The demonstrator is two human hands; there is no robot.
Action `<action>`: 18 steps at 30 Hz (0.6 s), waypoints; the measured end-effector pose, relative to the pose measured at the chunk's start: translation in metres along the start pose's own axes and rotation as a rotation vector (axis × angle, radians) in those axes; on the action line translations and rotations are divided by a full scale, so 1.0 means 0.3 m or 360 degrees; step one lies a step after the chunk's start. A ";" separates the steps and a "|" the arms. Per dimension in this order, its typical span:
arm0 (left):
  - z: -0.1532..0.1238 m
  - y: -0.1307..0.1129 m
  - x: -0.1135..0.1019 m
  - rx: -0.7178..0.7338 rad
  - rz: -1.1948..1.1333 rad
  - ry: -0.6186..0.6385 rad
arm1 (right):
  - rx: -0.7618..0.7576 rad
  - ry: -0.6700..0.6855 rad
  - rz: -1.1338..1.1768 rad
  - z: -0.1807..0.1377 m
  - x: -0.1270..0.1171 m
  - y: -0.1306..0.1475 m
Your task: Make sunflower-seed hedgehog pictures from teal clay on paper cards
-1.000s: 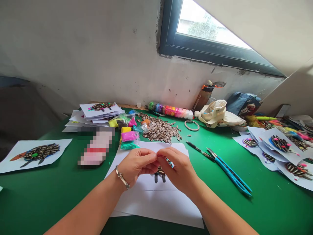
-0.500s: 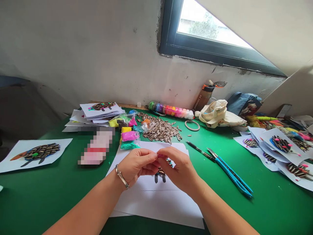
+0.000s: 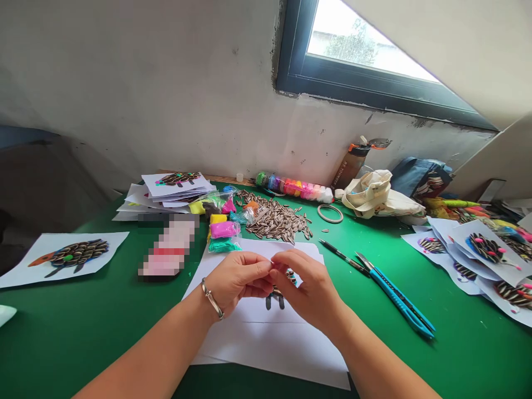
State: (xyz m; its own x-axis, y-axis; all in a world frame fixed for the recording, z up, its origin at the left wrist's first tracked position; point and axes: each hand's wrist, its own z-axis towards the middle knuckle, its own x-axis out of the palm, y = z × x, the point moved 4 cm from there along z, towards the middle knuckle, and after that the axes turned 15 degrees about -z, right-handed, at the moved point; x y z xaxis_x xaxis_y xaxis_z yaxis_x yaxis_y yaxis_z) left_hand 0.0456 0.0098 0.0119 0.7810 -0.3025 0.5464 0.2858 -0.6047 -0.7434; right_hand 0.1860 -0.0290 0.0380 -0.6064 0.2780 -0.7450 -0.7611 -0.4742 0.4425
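Note:
Over the white paper (image 3: 249,338), my left hand (image 3: 236,280) and my right hand (image 3: 311,285) meet fingertip to fingertip, both closed in a pinch. Whatever lies between the fingertips is too small and too covered to name. Below them, partly hidden by my fingers, is a seed picture (image 3: 275,302) with dark seeds, a bit of blue and two dark legs. Packets of coloured modelling clay (image 3: 225,230) lie just beyond the paper. Behind those spreads a heap of striped sunflower seeds (image 3: 279,220).
To the right lie a black pen (image 3: 343,256) and a blue utility knife (image 3: 397,296), blade out. A tape ring (image 3: 330,214), a cloth bag (image 3: 374,194) and a bottle (image 3: 350,165) are farther back. Finished-looking seed pictures (image 3: 78,257) lie left, with more stacked right (image 3: 484,249).
The view has shifted slightly, so the table things sit a little farther right. My hands keep the same fingertip pinch; a pinkish speck seen between them earlier is now hard to see.

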 end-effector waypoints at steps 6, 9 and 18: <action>0.008 0.000 -0.002 0.0000 0.0006 0.0033 | 0.0029 0.0016 -0.0001 0.001 0.004 -0.002; 0.010 0.000 -0.001 0.0013 0.0032 0.0029 | 0.0068 0.0036 -0.0040 -0.001 0.009 -0.003; 0.010 -0.008 -0.003 0.0103 0.0072 -0.0065 | 0.0379 0.0031 0.0234 0.001 0.022 -0.032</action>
State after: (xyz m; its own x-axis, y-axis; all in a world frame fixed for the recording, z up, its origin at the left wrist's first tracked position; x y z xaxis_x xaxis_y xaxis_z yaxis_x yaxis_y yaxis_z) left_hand 0.0458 0.0138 0.0120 0.8156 -0.2970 0.4966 0.2843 -0.5418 -0.7910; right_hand 0.1891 -0.0225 0.0290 -0.7115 0.2037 -0.6725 -0.6994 -0.2981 0.6497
